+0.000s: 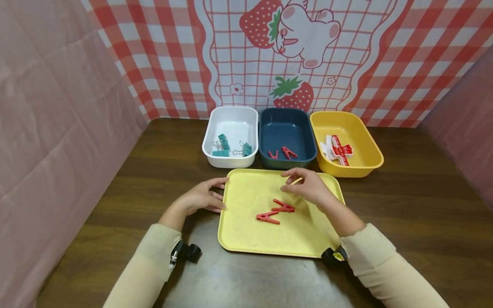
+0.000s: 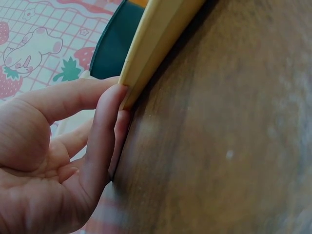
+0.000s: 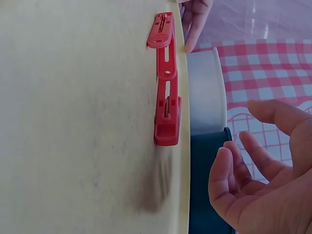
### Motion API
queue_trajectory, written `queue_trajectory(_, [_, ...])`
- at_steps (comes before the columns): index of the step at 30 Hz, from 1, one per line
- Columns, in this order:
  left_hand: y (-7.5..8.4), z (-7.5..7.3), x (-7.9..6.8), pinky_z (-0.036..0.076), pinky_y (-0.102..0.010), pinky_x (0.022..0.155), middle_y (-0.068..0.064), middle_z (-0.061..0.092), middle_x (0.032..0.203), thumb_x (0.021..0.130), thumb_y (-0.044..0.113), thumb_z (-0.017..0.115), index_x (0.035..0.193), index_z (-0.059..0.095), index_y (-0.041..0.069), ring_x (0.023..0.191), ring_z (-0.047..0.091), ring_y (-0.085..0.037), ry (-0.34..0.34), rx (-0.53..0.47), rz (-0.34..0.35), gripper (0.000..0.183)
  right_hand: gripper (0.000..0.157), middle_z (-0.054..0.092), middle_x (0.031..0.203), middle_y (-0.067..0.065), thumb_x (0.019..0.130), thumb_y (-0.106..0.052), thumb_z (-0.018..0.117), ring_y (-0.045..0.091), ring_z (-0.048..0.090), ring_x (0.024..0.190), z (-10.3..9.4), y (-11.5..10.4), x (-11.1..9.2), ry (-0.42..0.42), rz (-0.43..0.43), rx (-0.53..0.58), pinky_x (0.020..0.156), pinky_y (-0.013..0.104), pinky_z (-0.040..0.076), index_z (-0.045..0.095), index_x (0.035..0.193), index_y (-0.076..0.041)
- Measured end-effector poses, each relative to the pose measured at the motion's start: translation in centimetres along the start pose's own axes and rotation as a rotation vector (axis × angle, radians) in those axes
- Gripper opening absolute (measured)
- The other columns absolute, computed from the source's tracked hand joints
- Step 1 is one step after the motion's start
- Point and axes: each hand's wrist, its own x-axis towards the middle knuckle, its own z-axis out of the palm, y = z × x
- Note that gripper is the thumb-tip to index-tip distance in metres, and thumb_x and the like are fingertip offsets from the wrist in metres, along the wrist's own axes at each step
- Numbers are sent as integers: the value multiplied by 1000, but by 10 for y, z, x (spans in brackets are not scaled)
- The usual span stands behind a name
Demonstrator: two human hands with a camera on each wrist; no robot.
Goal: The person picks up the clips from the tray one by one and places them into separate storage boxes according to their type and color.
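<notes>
Two red clothespins lie near the middle of a yellow tray (image 1: 246,188); the left clothespin (image 1: 267,217) touches or nearly touches the right clothespin (image 1: 284,206). My left hand (image 1: 202,196) rests its fingertips against the tray's left edge, and the left wrist view shows them on the rim (image 2: 139,63). Over the tray's far right part hovers my right hand (image 1: 306,186), fingers loosely bent and nothing between them. The right wrist view shows that hand (image 3: 268,180) apart from the clothespins (image 3: 167,112).
Behind the tray stand three bins: a white bin (image 1: 209,149) with teal binder clips (image 1: 221,145), a dark blue bin (image 1: 289,119) with red clothespins (image 1: 288,152), and a yellow bin (image 1: 362,145) with red-and-white clips (image 1: 339,149). A checked cloth (image 1: 165,64) hangs behind them.
</notes>
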Motion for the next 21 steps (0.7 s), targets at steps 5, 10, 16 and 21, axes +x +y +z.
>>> queue_trajectory(5, [1,1,0,58,-38,70,-19,34,132,76,-19,62,143,32,6,93,57,-26,-2,0,-2,77,42,58,91,10,79,-13,74,21,54,72,2,0,-3,-21,12,-9,61,28,49,60,116,2])
queue_trajectory(10, [0,0,-1,57,-38,70,-19,34,133,77,-19,62,143,32,6,94,58,-26,-6,-1,-1,77,40,59,91,10,79,-12,74,22,54,72,5,0,-5,-30,14,-29,61,28,49,61,114,2])
queue_trajectory(16, [-1,-1,1,58,-38,70,-19,35,133,76,-19,62,143,32,6,93,58,-26,-6,-5,3,77,39,57,92,10,78,-11,73,21,54,74,12,4,-6,-56,49,-8,62,30,51,61,114,1])
queue_trajectory(21, [-1,-1,1,58,-37,70,-19,34,133,77,-20,62,143,33,7,93,58,-25,-6,-6,-1,77,41,56,92,11,75,-8,75,21,53,75,15,8,-5,-92,72,-27,58,26,48,62,113,0])
